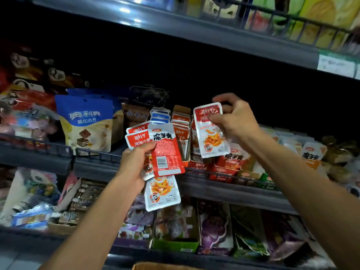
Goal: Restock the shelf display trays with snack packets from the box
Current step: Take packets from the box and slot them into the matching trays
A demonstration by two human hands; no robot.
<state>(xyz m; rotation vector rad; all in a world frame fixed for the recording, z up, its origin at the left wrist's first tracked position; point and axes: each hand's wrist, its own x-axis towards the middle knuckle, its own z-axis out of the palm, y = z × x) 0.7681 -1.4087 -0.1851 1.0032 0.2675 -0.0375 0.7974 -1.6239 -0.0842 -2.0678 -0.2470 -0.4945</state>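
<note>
My left hand point(134, 164) grips a fanned bunch of snack packets point(165, 151), red and white, in front of the middle shelf; one packet hangs lower at the bottom of the bunch. My right hand point(232, 118) pinches a single red-and-white snack packet point(210, 133) by its top, held upright just above the red display trays point(202, 166). The trays stand on the middle shelf and hold rows of similar red packets point(180, 129). A corner of the cardboard box point(165, 266) shows at the bottom edge.
A blue-and-cream biscuit bag point(86, 123) stands left of the trays behind the shelf's wire rail point(97, 154). More packets point(311, 152) fill the shelf to the right. The lower shelf point(194, 228) holds boxed sweets; the upper shelf point(292, 20) carries yellow and green packs.
</note>
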